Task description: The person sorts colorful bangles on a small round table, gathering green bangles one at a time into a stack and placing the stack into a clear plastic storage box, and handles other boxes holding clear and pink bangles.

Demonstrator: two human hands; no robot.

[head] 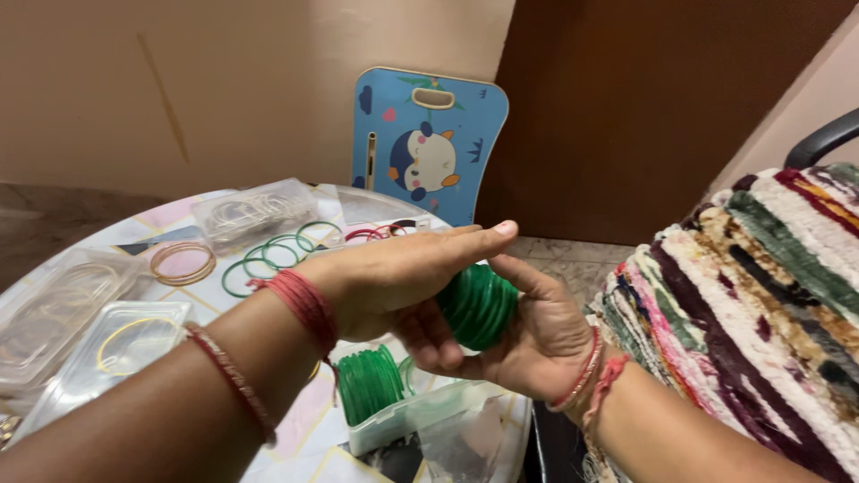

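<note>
A stack of green bangles (479, 304) sits between both hands above the table's right side. My right hand (532, 331) cups the stack from below and the right, palm up. My left hand (403, 277) lies over it from the left, fingers stretched flat across the top. Red threads wrap both wrists. Just below the hands a second row of green bangles (369, 383) stands on edge in a clear plastic box (420, 416).
On the round patterned table (304, 429) lie loose green bangles (268, 255), a gold bangle pair (182, 262), red bangles (371, 234) and several clear plastic boxes (255, 210). A blue penguin board (428, 143) leans on the wall. A striped woven rug (761, 295) fills the right.
</note>
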